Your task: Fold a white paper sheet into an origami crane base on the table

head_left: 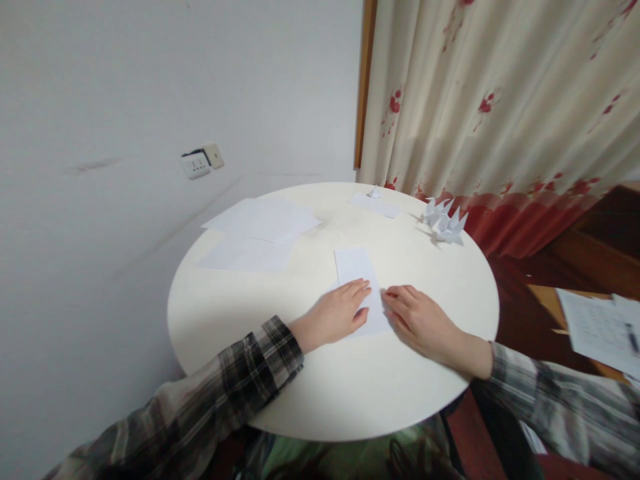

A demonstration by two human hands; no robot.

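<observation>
White paper piece (353,261) is laid flat on a round white table (330,400), nr the middle. Its midpart is covered by the L hand (343,308), which is rested palm down, fingers loosely extended, w/ nothing seen gripped. The R hand (420,320) is set at the piece's R edge, fingers half curled; whether the edge is pinched can't be told.

Progress, as judged: folding prob. at an early stage, b/c only flat, straight-edged paper is shown; most shaping is prob. left. Done: a cluster of pointed paper figures (443,225) is placed far R, exact no. unclear, + 1 small figure (373,193) by the far edge of a sheet (377,205). Unused, it seems: loose sheets (260,217), spread far L.

The piece's long axis is pointed away from the table's near side, far end slanted slightly L, near end slightly R.
</observation>
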